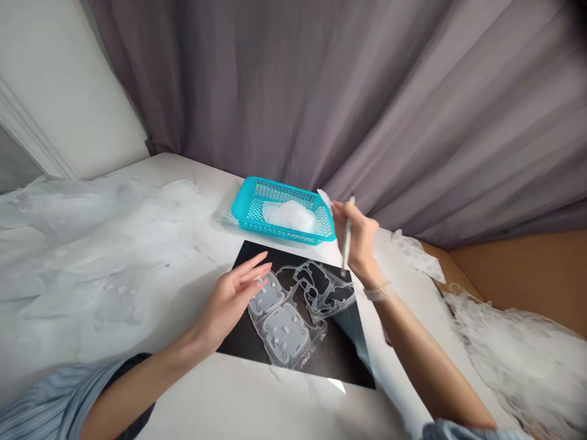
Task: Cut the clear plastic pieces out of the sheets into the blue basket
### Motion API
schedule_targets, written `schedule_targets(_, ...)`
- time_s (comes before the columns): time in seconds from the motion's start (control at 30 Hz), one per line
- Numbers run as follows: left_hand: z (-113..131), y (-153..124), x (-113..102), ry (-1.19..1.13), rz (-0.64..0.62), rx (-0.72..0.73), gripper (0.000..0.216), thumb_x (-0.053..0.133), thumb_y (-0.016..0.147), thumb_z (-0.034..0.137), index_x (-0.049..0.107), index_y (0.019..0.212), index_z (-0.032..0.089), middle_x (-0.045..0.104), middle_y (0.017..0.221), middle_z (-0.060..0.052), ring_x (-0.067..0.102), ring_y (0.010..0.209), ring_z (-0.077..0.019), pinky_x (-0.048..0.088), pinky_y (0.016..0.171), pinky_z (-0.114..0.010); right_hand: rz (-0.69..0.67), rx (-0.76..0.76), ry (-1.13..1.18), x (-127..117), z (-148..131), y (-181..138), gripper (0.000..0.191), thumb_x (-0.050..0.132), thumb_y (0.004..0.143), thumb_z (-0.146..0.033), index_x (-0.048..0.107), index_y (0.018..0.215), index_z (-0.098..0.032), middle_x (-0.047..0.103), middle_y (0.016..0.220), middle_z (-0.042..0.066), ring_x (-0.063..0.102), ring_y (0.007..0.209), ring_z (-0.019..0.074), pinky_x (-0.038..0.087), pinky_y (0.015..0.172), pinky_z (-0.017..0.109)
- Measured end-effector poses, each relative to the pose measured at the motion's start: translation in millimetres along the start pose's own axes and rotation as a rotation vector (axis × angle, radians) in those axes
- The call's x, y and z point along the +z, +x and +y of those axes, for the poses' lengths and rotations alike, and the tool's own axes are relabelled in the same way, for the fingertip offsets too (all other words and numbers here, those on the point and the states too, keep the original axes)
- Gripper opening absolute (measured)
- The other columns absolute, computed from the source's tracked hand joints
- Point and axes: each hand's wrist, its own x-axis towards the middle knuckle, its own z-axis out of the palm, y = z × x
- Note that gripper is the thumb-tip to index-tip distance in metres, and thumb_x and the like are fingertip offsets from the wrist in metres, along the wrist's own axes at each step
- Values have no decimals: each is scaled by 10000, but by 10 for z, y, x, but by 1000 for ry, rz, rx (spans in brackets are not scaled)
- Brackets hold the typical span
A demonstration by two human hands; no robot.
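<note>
On a black mat point(343, 360) lies a translucent moulded plastic sheet point(287, 333), two rounded panels with small raised bumps joined to a cut-away frame point(321, 293). My left hand point(236, 290) is over the sheet's upper left panel, fingers stretched out; whether they press on it I cannot tell. My right hand point(358, 235) is closed round a slim white pen-like tool point(347, 244), its tip pointing down. A thin whitish piece point(324, 197) is at that hand's fingertips, beside the right rim of a turquoise basket point(247, 223). White translucent pieces point(293, 215) lie inside the basket.
Many translucent plastic sheets point(105, 244) are heaped on the white table at the left. A cardboard box point(527, 275) at the right holds a pile of stringy clear scraps point(527, 348). Another whitish piece point(417, 253) lies by its edge. A grey-purple curtain point(293, 91) hangs behind.
</note>
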Motion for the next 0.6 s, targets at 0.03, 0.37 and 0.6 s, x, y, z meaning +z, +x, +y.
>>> schedule_targets(0.03, -4, -2, -5, 65, 7, 29, 527, 612, 896, 264, 516, 1414, 249, 600, 1388, -72, 510, 1335, -245, 365, 1143, -384, -86, -40, -31, 59, 49, 63, 294, 522, 881, -275, 370, 634, -228, 495, 642, -7, 534, 681, 149, 452, 713, 293)
schedule_targets(0.37, 0, 86, -108, 633, 129, 385, 353, 587, 821, 149, 745, 1120, 249, 710, 1215, -43, 591, 1233, -260, 356, 1154, -401, -351, 125, -254, -489, 316, -850, 255, 525, 902, -380, 376, 743, -248, 641, 743, 58, 658, 686, 243, 444, 650, 324)
schedule_targets(0.6, -72, 52, -64, 582, 45, 394, 253, 643, 798, 169, 787, 966, 290, 750, 1034, -46, 646, 1038, -266, 447, 1037, -406, -404, 299, -260, -711, 536, -1324, 250, 562, 830, -315, 343, 726, -255, 643, 722, 19, 534, 578, 185, 432, 615, 317)
